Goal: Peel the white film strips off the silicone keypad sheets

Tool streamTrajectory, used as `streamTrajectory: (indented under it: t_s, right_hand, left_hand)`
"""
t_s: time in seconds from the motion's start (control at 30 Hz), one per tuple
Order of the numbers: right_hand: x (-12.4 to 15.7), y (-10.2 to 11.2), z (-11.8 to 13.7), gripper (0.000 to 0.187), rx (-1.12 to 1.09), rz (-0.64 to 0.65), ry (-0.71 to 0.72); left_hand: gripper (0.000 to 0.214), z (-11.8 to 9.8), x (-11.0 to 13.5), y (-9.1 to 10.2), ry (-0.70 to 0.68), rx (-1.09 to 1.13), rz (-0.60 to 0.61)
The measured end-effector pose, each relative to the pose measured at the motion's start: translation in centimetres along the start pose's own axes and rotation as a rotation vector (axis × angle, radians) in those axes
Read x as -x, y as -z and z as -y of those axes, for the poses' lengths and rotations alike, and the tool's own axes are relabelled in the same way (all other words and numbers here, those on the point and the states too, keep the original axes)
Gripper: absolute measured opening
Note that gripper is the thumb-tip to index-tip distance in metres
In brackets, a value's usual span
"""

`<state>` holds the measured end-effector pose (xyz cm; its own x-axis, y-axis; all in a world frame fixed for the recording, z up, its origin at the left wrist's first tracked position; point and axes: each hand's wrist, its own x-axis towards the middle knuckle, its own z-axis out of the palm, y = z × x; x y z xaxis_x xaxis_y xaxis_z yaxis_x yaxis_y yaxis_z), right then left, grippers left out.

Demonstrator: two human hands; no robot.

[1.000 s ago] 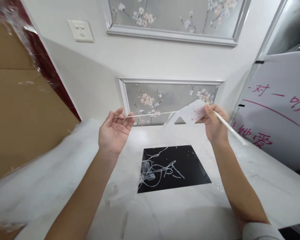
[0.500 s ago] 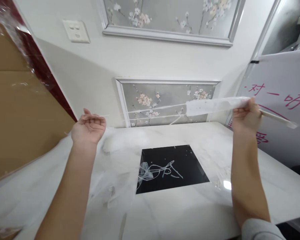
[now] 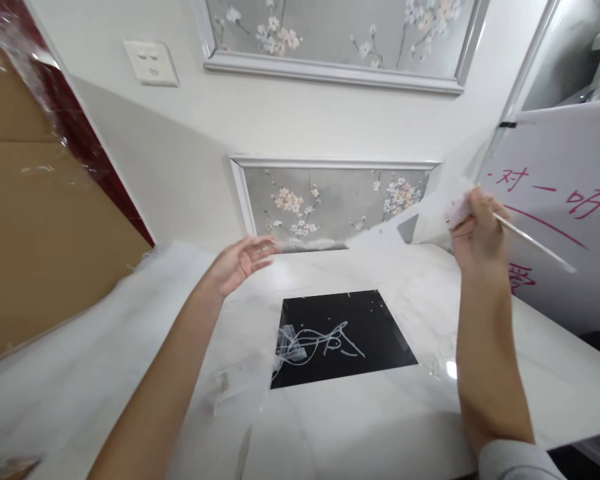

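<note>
My right hand [image 3: 475, 233] is raised at the right, fingers closed on a sheet of clear plastic film [image 3: 430, 217] and a thin white stick [image 3: 535, 245] that points right. The film trails left and down toward the wall panel. My left hand [image 3: 240, 262] reaches forward over the white marble table [image 3: 380, 413] with its fingers stretched out and slightly blurred, close to the film's thin left end [image 3: 310, 243]. I cannot tell whether it touches the film.
A black glass square [image 3: 375, 320] set in the table carries curled scraps of film [image 3: 305, 343]. Loose white film [image 3: 80, 360] covers the table's left side beside a cardboard panel [image 3: 35, 233]. A whiteboard [image 3: 565, 213] with red writing leans at the right.
My left hand swung out left, let go of the thin strip, then came back toward the centre with open fingers. My right hand moved right and up with the film, which now hangs slack.
</note>
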<state>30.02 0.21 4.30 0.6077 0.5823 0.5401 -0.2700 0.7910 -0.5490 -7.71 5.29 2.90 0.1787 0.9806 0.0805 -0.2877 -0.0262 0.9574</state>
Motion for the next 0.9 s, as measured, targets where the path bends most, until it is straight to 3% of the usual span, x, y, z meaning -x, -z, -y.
streamTrajectory:
  t_s: [0.07, 0.13, 0.17, 0.23, 0.27, 0.33, 0.43, 0.5, 0.53, 0.6, 0.67, 0.77, 0.9]
  right_hand:
    - [1.5, -1.4, -0.1, 0.02, 0.058, 0.142, 0.017]
    - [2.8, -2.2, 0.1, 0.019, 0.124, 0.254, -0.039]
    - [3.3, -2.5, 0.2, 0.02, 0.153, 0.298, -0.08]
    - [4.1, -2.9, 0.3, 0.023, 0.189, 0.39, -0.162]
    - [4.4, -3.1, 0.2, 0.025, 0.197, 0.437, -0.202]
    - [5.1, -3.6, -0.3, 0.028, 0.187, 0.532, -0.294]
    - [6.4, -4.7, -1.9, 0.029, 0.134, 0.637, -0.439]
    - [7.1, -5.2, -3.1, 0.03, 0.132, 0.677, -0.48]
    - [7.4, -5.4, -3.7, 0.031, 0.157, 0.699, -0.478]
    - [7.5, -5.4, -4.8, 0.035, 0.273, 0.761, -0.471]
    - [7.3, -5.2, -5.4, 0.041, 0.442, 0.848, -0.49]
    - [7.0, -4.9, -5.5, 0.051, 0.537, 0.932, -0.57]
    - [7.6, -5.3, -4.2, 0.055, 0.396, 0.973, -0.627]
  left_hand:
    - [0.026, 0.8, 0.0, 0.3, 0.202, -0.237, 0.153]
    - [0.035, 1.2, 0.2, 0.5, 0.404, -0.573, 0.322]
    - [0.042, 1.3, 0.4, 0.5, 0.442, -0.759, 0.381]
    - [0.051, 1.6, 0.8, -0.2, 0.38, -1.08, 0.439]
    - [0.053, 2.0, 1.0, -0.9, 0.286, -1.159, 0.447]
    - [0.059, 3.4, 1.5, -2.9, 0.126, -1.093, 0.507]
    - [0.093, 6.4, 2.9, -6.2, -0.034, -0.679, 0.846]
    - [0.082, 8.1, 4.1, -7.9, 0.124, -0.525, 0.963]
    - [0.064, 8.6, 4.6, -8.5, 0.2, -0.468, 0.977]
    - [0.038, 9.0, 5.4, -9.2, 0.287, -0.334, 0.918]
    - [0.029, 8.5, 5.6, -9.2, 0.236, -0.152, 0.755]
    - [0.035, 6.9, 5.4, -9.1, 0.069, 0.073, 0.489]
    - [0.052, 5.1, 5.5, -9.4, -0.086, 0.186, 0.262]
